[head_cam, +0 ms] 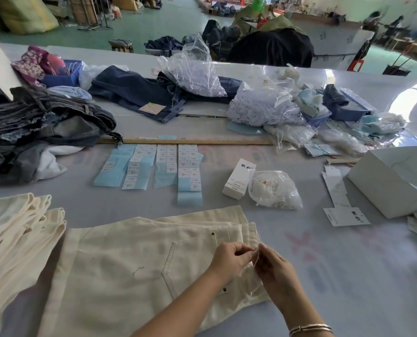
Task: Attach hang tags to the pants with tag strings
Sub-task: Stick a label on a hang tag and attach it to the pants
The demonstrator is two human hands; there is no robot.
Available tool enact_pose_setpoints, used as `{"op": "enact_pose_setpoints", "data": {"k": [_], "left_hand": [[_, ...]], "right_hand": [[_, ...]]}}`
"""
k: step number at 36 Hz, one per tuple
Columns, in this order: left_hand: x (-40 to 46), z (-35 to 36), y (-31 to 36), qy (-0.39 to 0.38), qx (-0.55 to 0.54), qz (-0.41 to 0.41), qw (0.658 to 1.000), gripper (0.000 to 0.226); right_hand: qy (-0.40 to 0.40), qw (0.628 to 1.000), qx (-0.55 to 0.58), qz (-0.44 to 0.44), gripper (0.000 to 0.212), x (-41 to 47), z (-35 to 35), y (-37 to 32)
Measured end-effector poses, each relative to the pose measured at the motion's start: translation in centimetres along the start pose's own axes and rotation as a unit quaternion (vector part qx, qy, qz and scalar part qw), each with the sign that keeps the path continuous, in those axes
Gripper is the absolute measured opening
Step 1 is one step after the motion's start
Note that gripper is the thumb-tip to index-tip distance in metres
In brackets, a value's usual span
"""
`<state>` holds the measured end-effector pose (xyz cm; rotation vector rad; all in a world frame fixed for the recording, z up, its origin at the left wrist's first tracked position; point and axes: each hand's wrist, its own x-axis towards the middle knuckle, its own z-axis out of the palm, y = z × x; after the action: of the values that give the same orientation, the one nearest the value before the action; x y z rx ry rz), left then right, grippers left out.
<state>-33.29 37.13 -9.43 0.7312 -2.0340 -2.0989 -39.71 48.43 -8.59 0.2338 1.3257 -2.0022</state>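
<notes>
Cream pants (pixel 129 259) lie flat on the table in front of me, waistband to the right, back pocket up. My left hand (pixel 229 260) and my right hand (pixel 273 268) meet over the waistband, both pinching a thin white tag string (pixel 256 256) between their fingertips. A clear plastic piece (pixel 251 285) lies on the waistband under my hands. White hang tags (pixel 343 215) lie on the table to the right. A clear bag of white tag strings (pixel 275 190) sits beyond the pants.
A pile of cream pants (pixel 15 227) is on the left. Blue size stickers (pixel 154 166) lie in rows before a wooden ruler (pixel 190 141). A small white box (pixel 239 178), a large white box (pixel 397 178), dark jeans (pixel 44 132) and plastic bags (pixel 263 105) crowd the far table.
</notes>
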Motion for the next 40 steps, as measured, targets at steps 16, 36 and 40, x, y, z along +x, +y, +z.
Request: {"op": "enact_pose_setpoints", "data": {"k": [16, 36, 40], "left_hand": [[-0.1, 0.8, -0.7, 0.015, -0.052, -0.017, 0.998, 0.007], [0.2, 1.1, -0.5, 0.030, -0.057, -0.029, 0.998, 0.005], [0.4, 1.0, -0.3, 0.019, -0.047, -0.031, 0.998, 0.006]], "right_hand": [[0.012, 1.000, 0.010, 0.008, 0.025, -0.2, -0.1, 0.1], [0.022, 0.999, 0.002, 0.023, 0.016, 0.2, -0.2, 0.2], [0.019, 0.998, -0.045, 0.033, 0.021, 0.4, -0.5, -0.3]]}}
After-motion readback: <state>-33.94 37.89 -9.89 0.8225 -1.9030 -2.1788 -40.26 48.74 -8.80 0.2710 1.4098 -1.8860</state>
